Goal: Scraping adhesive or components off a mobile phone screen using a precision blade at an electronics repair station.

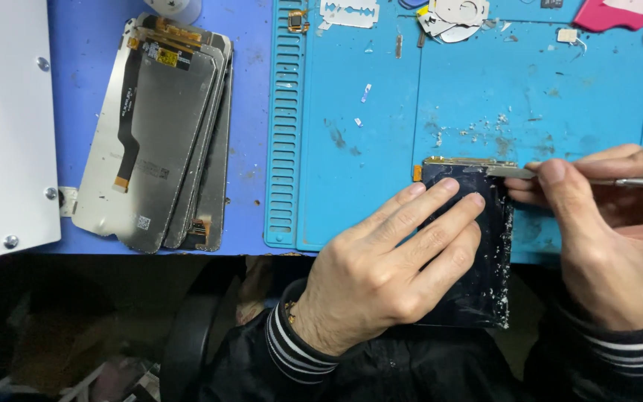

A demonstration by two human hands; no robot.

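Left hand (381,275) fingers together, flat on cracked glossy black panel (485,283); right hand (604,231) fingers clamped on thin, probably metal, blade (511,172).

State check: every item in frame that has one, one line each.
phone screen: dark, right edge chipped and crumbling, flat on the mat, overhanging its near edge
left hand: fingers spread, pressing down on the screen
right hand: pinching a thin metal tool
metal tool: tip at the screen's top edge
stack of display panels: face down, fanned, untouched
blue work mat: littered with debris
razor blade: lying loose
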